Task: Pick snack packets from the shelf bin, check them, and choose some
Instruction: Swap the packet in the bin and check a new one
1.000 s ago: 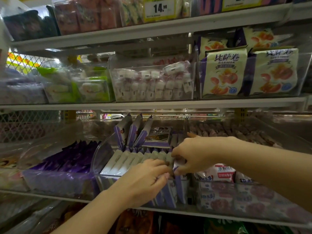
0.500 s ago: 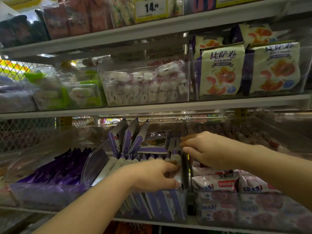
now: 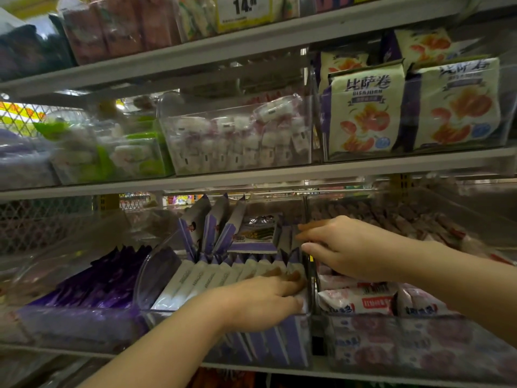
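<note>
Purple-and-white foil snack packets (image 3: 212,278) fill the clear plastic shelf bin (image 3: 156,273), left hand (image 3: 260,301) flat on the right-end ones, right hand (image 3: 344,247) curled just beyond, grip unclear; I'd lift one straight up.

White-and-purple snack packets (image 3: 223,275); clear bin (image 3: 156,273).

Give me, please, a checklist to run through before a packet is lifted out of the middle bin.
1. Left hand on the front row of white-and-purple packets: ok.
2. One packet alone in its grip: cannot tell, the hand hides it.
3. Right hand free to help: cannot tell; it is at the right wall of the clear bin.
4. Bin open on top: ok.
5. Packet print readable for checking: not ok, blurred.
</note>
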A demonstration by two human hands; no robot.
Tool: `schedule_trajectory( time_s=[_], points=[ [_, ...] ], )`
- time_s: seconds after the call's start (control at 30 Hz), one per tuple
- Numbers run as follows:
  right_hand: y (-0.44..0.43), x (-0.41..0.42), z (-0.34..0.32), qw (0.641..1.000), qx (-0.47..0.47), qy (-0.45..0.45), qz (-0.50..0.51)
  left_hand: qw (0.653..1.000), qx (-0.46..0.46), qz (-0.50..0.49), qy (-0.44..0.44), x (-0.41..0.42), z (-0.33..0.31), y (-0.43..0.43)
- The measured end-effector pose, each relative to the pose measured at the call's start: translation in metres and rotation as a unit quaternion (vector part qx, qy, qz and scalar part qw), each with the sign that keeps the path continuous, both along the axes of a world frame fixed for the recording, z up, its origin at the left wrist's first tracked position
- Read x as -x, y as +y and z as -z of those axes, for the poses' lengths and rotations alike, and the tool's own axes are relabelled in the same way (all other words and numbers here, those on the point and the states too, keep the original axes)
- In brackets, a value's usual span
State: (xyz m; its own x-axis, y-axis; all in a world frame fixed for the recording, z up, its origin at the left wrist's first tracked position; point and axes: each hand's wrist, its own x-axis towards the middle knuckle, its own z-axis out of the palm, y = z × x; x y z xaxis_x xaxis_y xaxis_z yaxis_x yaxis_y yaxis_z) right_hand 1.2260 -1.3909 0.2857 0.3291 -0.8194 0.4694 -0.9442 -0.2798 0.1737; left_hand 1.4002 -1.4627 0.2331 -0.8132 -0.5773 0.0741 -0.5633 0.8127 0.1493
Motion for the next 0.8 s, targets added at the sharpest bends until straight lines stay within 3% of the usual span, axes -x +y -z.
schedule_trajectory(
  time_s=[0.1, 0.23, 0.3, 0.47, 0.57, 0.7, 0.8],
  points=[
    [-0.003, -0.005, -0.005, 1.000, -0.008, 0.003, 0.030, 1.000, 0.009, -0.011, 0.000, 0.000, 0.006, 0.000],
    [-0.014, -0.020, -0.013, 0.997, -0.050, 0.022, 0.049, 0.992, 0.019, 0.008, 0.125, -0.009, 0.012, 0.000],
    [-0.023, -0.028, -0.015, 0.996, -0.059, 0.038, 0.052, 0.980, 0.073, 0.010, 0.182, -0.023, 0.012, -0.004],
    [-0.056, -0.039, -0.030, 0.993, -0.062, 0.072, 0.064, 0.907, 0.247, -0.132, 0.316, -0.073, -0.008, -0.031],
    [-0.077, -0.043, -0.035, 0.991, -0.063, 0.089, 0.080, 0.881, 0.280, -0.244, 0.294, -0.092, -0.026, -0.053],
    [-0.100, -0.051, -0.030, 0.985, -0.086, 0.110, 0.102, 0.910, 0.197, -0.277, 0.237, -0.095, -0.035, -0.080],
    [-0.114, -0.053, -0.027, 0.993, -0.099, 0.037, 0.054, 0.917, 0.203, -0.275, 0.205, -0.083, -0.040, -0.095]
  ],
)
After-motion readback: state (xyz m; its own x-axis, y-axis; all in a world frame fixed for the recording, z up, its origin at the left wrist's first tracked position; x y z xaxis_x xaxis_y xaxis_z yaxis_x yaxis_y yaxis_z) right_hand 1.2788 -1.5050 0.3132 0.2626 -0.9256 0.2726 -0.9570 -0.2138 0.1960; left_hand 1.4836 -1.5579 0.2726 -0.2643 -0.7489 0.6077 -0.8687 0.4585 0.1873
